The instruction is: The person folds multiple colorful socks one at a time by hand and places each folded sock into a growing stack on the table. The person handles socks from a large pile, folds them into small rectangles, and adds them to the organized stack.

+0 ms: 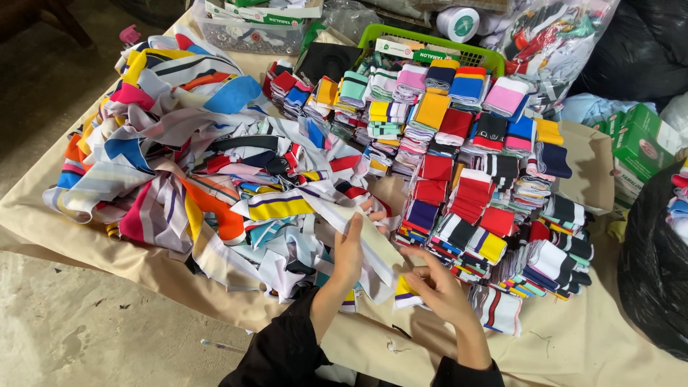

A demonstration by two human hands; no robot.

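My left hand point(349, 252) grips a long white fabric strip point(362, 233) near the table's front, its fingers closed on the strip's edge. My right hand point(437, 285) pinches the lower end of the same strip, beside a small piece with yellow and purple bands point(403, 289). A big loose heap of coloured fabric strips point(193, 158) lies to the left. To the right stand rows of folded, stacked fabric pieces point(466, 158) in red, blue, yellow, pink and striped colours.
A beige cloth point(573, 337) covers the table. A green plastic basket point(494, 57) and a clear box point(244, 36) sit at the back. Green cartons point(641, 147) and black bags point(656, 272) stand at the right. Concrete floor lies to the left.
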